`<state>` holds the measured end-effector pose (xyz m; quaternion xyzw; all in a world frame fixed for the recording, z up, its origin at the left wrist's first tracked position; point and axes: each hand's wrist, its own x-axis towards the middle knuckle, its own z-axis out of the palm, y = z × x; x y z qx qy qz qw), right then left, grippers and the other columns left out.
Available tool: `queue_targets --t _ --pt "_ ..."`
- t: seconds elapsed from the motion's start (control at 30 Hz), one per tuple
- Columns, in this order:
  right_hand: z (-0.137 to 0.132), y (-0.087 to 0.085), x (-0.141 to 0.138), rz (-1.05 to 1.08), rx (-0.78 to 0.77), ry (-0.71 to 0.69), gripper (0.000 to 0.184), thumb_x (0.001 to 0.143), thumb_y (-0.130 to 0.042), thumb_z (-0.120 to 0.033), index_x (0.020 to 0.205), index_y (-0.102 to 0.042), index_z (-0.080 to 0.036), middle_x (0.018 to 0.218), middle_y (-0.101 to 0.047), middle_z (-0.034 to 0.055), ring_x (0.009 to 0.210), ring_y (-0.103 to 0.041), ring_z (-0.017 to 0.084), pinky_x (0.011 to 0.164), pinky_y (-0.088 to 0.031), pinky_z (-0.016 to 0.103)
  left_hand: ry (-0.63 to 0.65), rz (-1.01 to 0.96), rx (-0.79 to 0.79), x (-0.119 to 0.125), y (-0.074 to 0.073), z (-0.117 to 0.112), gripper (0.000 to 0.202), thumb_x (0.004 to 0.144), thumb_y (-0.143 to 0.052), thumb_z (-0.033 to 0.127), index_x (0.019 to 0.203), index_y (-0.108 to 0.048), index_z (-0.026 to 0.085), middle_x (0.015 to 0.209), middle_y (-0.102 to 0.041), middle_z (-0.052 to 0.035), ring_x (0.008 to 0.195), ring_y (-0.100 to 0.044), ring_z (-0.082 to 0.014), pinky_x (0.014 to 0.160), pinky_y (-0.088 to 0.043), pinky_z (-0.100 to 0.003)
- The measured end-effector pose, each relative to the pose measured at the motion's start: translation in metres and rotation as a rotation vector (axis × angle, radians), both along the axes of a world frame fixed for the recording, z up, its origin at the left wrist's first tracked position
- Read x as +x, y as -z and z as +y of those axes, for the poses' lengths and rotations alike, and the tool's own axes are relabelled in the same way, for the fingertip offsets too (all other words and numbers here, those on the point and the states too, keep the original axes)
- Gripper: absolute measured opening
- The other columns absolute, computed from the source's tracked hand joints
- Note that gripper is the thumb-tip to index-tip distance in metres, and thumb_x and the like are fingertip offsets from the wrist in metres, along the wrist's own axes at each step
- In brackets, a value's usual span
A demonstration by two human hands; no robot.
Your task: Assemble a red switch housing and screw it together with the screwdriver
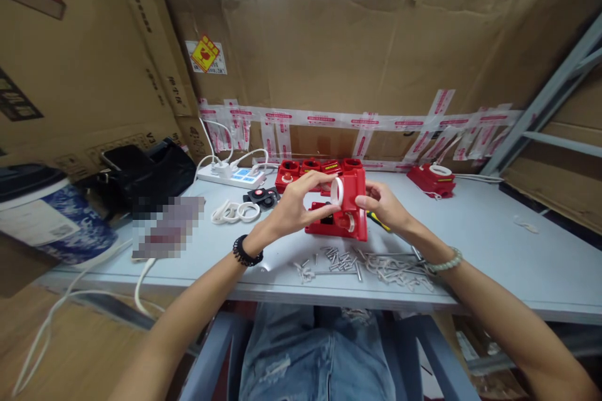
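Observation:
Above the table, my right hand (389, 205) grips a red housing (352, 193) by its right side, thumb toward me. A white ring (340, 190) sits at the left opening of that housing. My left hand (298, 205) pinches this ring between thumb and fingers. Just below, another red housing part (320, 229) shows, partly covered by my hands and the held piece; whether the two touch I cannot tell. Loose white rings (248, 212) and black round parts (262, 198) lie left of my left hand. Metal screws (341, 259) are scattered in front.
Several red housings (288, 177) stand at the back, another red housing (430, 180) at right. White plastic bits (399, 270) and a yellow-black tool (379, 221) lie near my right arm. A power strip (230, 174), black bag (169, 169) and large cup (56, 219) occupy the left. Cardboard (320, 50) walls the back.

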<state>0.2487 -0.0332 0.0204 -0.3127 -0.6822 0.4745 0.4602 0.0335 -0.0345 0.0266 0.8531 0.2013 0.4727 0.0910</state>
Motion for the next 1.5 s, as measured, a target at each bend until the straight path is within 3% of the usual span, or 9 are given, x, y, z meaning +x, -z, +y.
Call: queue_targets --t 0.17,0.3,0.43,0.53,0.7,0.93,1.1,1.3,1.5 --pt "-0.005 -0.006 -0.001 0.076 -0.217 -0.042 0.048 0.069 -0.063 -0.061 0.083 -0.067 -0.015 0.071 -0.071 0.0057 0.062 -0.065 0.017 0.060 -0.053 0.030 -0.039 0.102 0.362 -0.002 -0.002 -0.001 0.040 0.088 -0.058 0.020 0.127 -0.051 0.024 0.125 -0.060 -0.0091 0.114 -0.057 -0.0199 0.096 -0.047 -0.040" --pt "-0.006 -0.007 -0.003 0.018 -0.131 -0.010 0.045 0.068 -0.067 -0.057 0.085 -0.067 -0.015 0.074 -0.070 0.0049 0.061 -0.063 0.016 0.059 -0.052 0.028 -0.043 0.007 0.194 0.000 -0.002 -0.002 0.055 0.080 -0.068 0.036 0.130 -0.048 0.023 0.126 -0.058 -0.0116 0.115 -0.055 -0.0230 0.095 -0.048 -0.042" --pt "-0.004 -0.005 -0.004 -0.027 -0.011 0.035 0.047 0.067 -0.069 -0.055 0.093 -0.068 -0.015 0.080 -0.071 0.0047 0.064 -0.063 0.015 0.061 -0.051 0.027 -0.060 -0.061 0.013 0.003 0.001 -0.002 0.044 0.079 -0.067 0.041 0.114 -0.058 0.016 0.105 -0.063 -0.0104 0.094 -0.061 -0.0185 0.082 -0.054 -0.034" --pt "-0.005 -0.005 -0.005 -0.038 -0.033 0.053 0.046 0.064 -0.070 -0.057 0.086 -0.068 -0.016 0.071 -0.069 0.0032 0.057 -0.061 0.014 0.055 -0.049 0.026 -0.057 -0.057 0.124 0.004 0.003 -0.001 0.044 0.079 -0.068 0.038 0.116 -0.058 0.016 0.103 -0.061 -0.0093 0.095 -0.060 -0.0181 0.082 -0.053 -0.033" --pt "-0.009 -0.008 -0.005 0.035 -0.263 -0.072 0.046 0.074 -0.056 -0.062 0.078 -0.065 -0.017 0.068 -0.068 0.0050 0.057 -0.061 0.016 0.056 -0.051 0.030 -0.045 0.018 0.381 0.001 0.004 0.000 0.057 0.082 -0.066 0.029 0.134 -0.045 0.020 0.110 -0.057 -0.0108 0.103 -0.058 -0.0189 0.086 -0.054 -0.034" --pt "-0.008 -0.009 0.004 0.004 -0.409 -0.116 0.047 0.078 -0.051 -0.064 0.074 -0.063 -0.019 0.064 -0.066 0.0049 0.057 -0.062 0.018 0.054 -0.053 0.031 -0.028 0.178 0.476 0.000 0.002 -0.005 0.058 0.089 -0.056 0.021 0.142 -0.031 0.023 0.121 -0.053 -0.0130 0.112 -0.056 -0.0215 0.091 -0.054 -0.039" --pt "-0.006 -0.012 0.004 0.027 -0.387 -0.161 0.046 0.071 -0.067 -0.056 0.093 -0.065 -0.016 0.080 -0.072 0.0069 0.070 -0.067 0.019 0.067 -0.056 0.033 -0.011 0.097 0.251 -0.004 -0.001 0.001 0.051 0.085 -0.063 0.027 0.133 -0.045 0.027 0.126 -0.051 -0.0100 0.120 -0.051 -0.0225 0.100 -0.048 -0.043" --pt "-0.013 -0.011 -0.011 0.058 -0.011 -0.153 0.049 0.074 -0.073 -0.035 0.118 -0.054 -0.023 0.118 -0.065 0.0076 0.105 -0.063 0.022 0.091 -0.050 0.039 0.095 -0.051 -0.236 0.001 -0.002 -0.006 0.074 0.077 -0.070 0.039 0.139 -0.034 0.024 0.136 -0.048 -0.0129 0.119 -0.053 -0.0257 0.101 -0.045 -0.041" --pt "-0.014 -0.012 -0.009 -0.208 0.163 -0.099 0.068 0.076 -0.069 -0.041 0.135 -0.038 -0.025 0.137 -0.051 0.0110 0.122 -0.052 0.025 0.100 -0.044 0.046 0.002 0.037 -0.290 -0.011 -0.006 0.001 0.076 0.073 -0.072 0.040 0.137 -0.035 0.023 0.124 -0.058 -0.0105 0.105 -0.061 -0.0232 0.091 -0.050 -0.037"
